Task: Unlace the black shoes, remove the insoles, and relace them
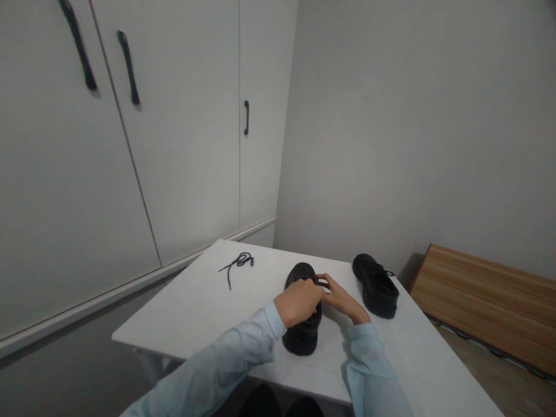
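Note:
A black shoe [300, 341] stands on the white table in front of me, toe pointing away. My left hand [300, 302] is closed over the middle of this shoe, covering its lacing area; what its fingers pinch is hidden. From the right, my right hand [339, 296] curls its fingers against the shoe's side and grips it there, close to the left fingertips. A loose dark shoelace [241, 260] lies in a tangle on the table to the left. Farther right rests a second black shoe [377, 289], with a lace in it.
The white table [186, 324] has its near edge just below my forearms. Behind it stand white cabinets [191, 127] with dark handles and a grey wall [412, 127]. A wood-grain panel [482, 307] is at the right, with a cable along its lower edge.

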`<action>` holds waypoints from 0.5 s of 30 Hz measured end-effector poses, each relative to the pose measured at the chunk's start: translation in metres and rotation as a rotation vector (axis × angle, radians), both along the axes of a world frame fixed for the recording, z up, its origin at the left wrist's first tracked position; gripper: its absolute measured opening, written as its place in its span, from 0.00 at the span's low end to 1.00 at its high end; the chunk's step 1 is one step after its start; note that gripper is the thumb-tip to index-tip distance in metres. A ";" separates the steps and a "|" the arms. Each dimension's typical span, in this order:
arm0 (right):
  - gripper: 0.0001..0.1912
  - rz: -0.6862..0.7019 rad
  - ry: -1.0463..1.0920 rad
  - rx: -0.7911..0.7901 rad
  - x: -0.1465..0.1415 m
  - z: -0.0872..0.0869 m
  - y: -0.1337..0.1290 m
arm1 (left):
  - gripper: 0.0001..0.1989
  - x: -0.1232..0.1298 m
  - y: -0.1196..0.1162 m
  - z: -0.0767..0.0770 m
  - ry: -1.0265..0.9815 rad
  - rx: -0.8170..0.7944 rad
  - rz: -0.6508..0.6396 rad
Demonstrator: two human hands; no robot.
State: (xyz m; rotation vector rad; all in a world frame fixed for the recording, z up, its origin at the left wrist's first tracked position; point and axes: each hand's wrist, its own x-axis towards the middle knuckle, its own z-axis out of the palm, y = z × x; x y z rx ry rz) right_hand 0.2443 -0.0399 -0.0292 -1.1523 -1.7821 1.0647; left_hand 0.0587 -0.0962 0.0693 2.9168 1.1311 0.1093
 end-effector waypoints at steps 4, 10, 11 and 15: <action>0.25 -0.004 -0.002 -0.013 -0.002 0.004 -0.003 | 0.11 0.003 0.005 -0.008 0.029 -0.034 -0.003; 0.26 -0.037 -0.012 0.008 -0.003 0.005 -0.002 | 0.13 0.007 0.018 -0.008 0.138 -0.126 0.028; 0.25 -0.039 -0.007 0.015 -0.003 0.004 -0.002 | 0.14 0.008 0.020 -0.008 0.157 -0.123 0.036; 0.25 -0.040 0.006 0.023 -0.003 0.001 0.001 | 0.18 0.013 0.024 -0.010 0.226 -0.138 0.045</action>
